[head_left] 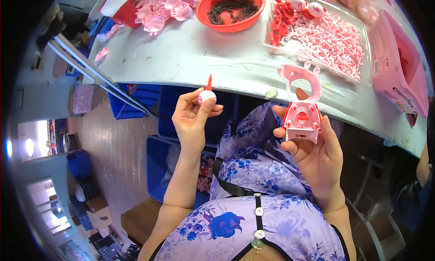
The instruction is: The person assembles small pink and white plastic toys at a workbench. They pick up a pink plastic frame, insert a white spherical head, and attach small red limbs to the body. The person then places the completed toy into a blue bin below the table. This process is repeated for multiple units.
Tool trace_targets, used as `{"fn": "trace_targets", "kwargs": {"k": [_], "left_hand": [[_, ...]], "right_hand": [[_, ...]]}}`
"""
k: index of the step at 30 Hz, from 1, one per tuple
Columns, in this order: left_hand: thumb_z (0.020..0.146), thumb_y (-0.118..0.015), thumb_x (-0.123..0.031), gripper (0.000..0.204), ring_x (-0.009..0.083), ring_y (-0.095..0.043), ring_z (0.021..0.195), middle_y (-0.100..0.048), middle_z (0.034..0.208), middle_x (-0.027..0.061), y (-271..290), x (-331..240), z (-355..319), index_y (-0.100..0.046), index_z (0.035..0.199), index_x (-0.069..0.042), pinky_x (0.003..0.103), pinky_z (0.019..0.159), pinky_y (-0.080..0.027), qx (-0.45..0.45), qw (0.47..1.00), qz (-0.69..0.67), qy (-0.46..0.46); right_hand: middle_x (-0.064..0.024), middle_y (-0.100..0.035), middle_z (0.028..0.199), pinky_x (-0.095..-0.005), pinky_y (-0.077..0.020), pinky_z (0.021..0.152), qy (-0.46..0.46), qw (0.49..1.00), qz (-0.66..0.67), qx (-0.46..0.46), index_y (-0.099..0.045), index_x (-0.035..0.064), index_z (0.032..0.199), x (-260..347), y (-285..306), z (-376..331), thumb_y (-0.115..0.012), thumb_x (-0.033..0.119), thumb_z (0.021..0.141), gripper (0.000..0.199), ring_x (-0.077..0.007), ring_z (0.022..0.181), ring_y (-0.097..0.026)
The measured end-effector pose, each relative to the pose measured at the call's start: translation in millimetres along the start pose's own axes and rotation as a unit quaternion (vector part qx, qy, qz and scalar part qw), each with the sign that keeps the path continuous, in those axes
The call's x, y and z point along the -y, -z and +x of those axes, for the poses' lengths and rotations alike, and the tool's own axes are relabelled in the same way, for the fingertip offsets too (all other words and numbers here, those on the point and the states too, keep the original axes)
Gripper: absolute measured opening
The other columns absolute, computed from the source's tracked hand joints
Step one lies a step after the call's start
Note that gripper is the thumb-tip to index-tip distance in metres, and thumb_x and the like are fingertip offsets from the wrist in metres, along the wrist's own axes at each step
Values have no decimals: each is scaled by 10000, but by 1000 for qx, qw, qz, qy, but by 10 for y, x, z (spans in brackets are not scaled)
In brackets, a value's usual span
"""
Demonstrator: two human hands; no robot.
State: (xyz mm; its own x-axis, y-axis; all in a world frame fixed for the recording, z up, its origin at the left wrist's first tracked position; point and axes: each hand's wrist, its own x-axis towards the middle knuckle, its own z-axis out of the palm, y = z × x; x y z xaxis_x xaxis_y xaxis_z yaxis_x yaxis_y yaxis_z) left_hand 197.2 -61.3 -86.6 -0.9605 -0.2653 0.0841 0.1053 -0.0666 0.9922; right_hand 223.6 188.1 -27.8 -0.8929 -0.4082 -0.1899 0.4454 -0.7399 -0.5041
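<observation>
Between the thumb and fingers of my left hand (192,116) is a small white ball with a red stem (207,94), its stem pointing up. My right hand (319,154) grips a pink and red plastic toy shell (302,114) by its lower part. The shell is shaped like an animal, with a ring-like pink head, two small ears and a red body section; its hollow inner side with pegs faces me. Both hands are raised just in front of the table edge, apart from each other.
On the table (181,64) stand a red basket (213,24) of dark small parts and a clear tray (267,46) holding pink pegs, red pieces and white balls. Pink shells (161,12) lie at the back left, a pink box (385,75) at right. Blue bins (154,170) stand below.
</observation>
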Motion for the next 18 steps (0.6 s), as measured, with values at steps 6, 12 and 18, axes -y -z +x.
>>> {"fn": "trace_targets", "kwargs": {"k": [6, 12, 18], "left_hand": [[926, -589, -124, 323, 211, -678, 828, -636, 1003, 155, 142, -45, 41, -528, 1192, 49, 291, 756, -579, 28, 998, -21, 53], [949, -536, -96, 338, 203, -669, 852, -624, 995, 124, 158, -19, 4, -491, 1253, 45, 290, 755, -580, 47, 999, -13, 8], [905, -586, -13, 335, 217, -664, 849, -598, 1017, 147, 53, 12, -20, -498, 1224, 42, 300, 749, -582, 34, 992, 104, -61]], "right_hand": [[-264, -410, 1371, -352, -508, 901, 20, 1000, -20, 6, -191, 63, 1473, 6, -33, -161, -338, 389, 997, 596, -312, 1104, -582], [-281, -422, 1352, -360, -523, 901, 85, 995, 5, -48, -209, 49, 1469, 39, 148, -285, -327, 338, 994, 568, -332, 1096, -587], [-276, -417, 1363, -355, -523, 895, 54, 998, 10, -41, -184, 54, 1477, 39, 176, -184, -332, 358, 995, 589, -326, 1095, -590]]}}
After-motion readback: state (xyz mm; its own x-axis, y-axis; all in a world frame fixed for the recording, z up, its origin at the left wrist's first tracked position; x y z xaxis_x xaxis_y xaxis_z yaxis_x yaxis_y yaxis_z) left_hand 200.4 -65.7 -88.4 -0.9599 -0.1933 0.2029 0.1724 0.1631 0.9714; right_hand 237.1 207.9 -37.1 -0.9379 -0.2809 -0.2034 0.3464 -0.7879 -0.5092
